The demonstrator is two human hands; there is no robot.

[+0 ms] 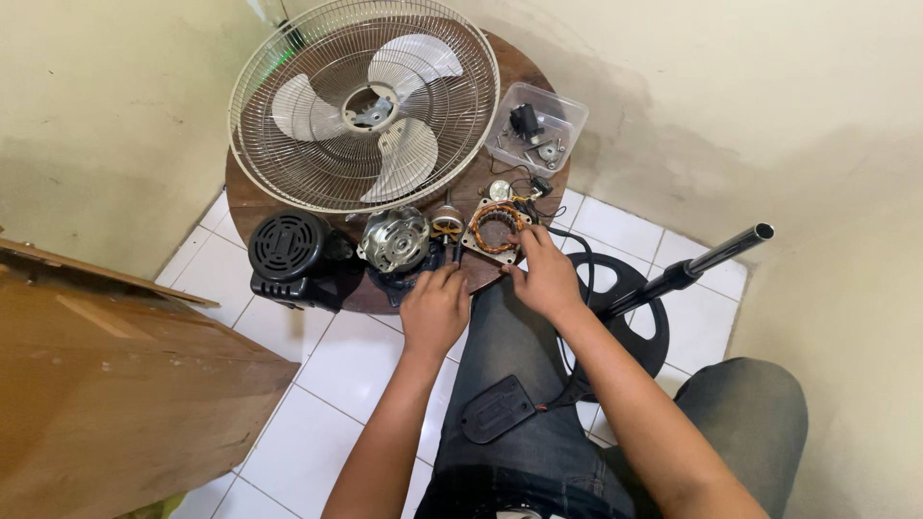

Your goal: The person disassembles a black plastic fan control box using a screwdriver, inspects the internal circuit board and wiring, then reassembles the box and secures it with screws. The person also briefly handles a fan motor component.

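On the round wooden table (258, 204) lies a fan motor taken apart. My left hand (435, 309) rests at the table's near edge, fingertips touching the black base under the silver motor housing (393, 238). My right hand (545, 277) touches the near corner of the stator (496, 229), a square metal frame with copper windings and coloured wires. Between the two sits a small rotor (447, 221). Whether either hand truly grips anything is hidden by the fingers.
A cream fan guard with three pale blades (365, 104) covers the table's back. A clear plastic tub of screws and small parts (536, 126) sits at the right. A black rear motor cover (291, 253) overhangs the left edge. The fan's black stand and pole (673, 277) lie on white tiles. A wooden board (106, 375) leans at left.
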